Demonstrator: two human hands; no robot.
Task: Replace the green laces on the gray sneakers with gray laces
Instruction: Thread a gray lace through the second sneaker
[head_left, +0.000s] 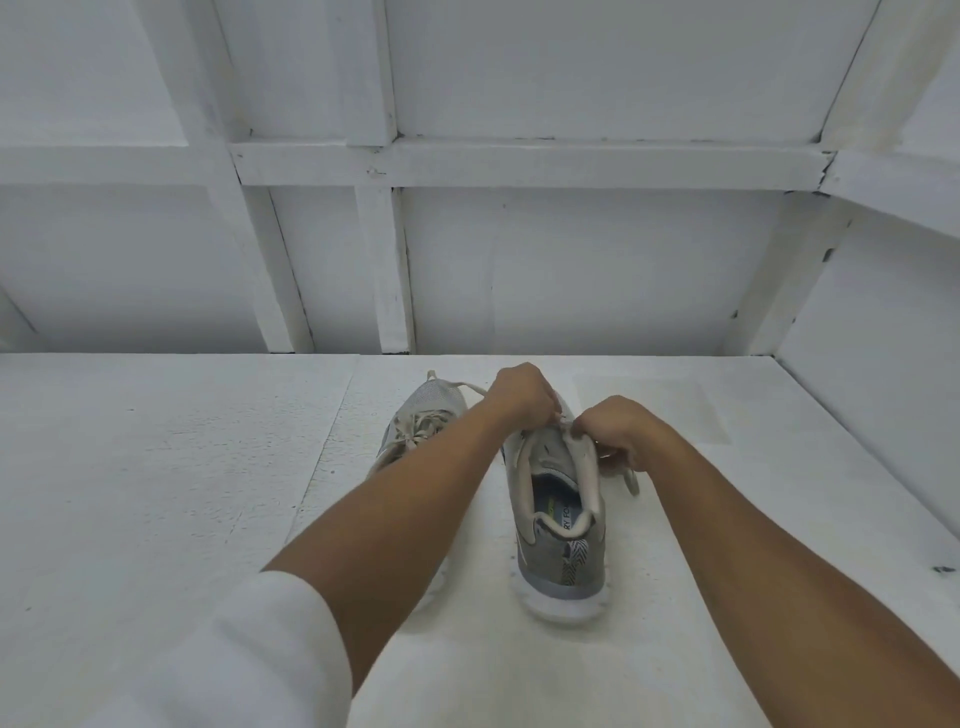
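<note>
On the white desk (156, 467) both sneakers sit toe away from me, the left shoe (421, 415) already laced in gray and the right shoe (561, 519) under my hands. My left hand (519, 395) and right hand (618, 423) are both pinched shut on the gray lace (631, 480) at the top eyelets, though my knuckles hide which hole it is in. If I pull unevenly, one end could slip back out or the ends could finish lopsided.

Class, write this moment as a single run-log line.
left hand: pinching lace | right hand: pinching lace | right sneaker: being laced, heel toward camera | left sneaker: laced gray, beside it
</note>
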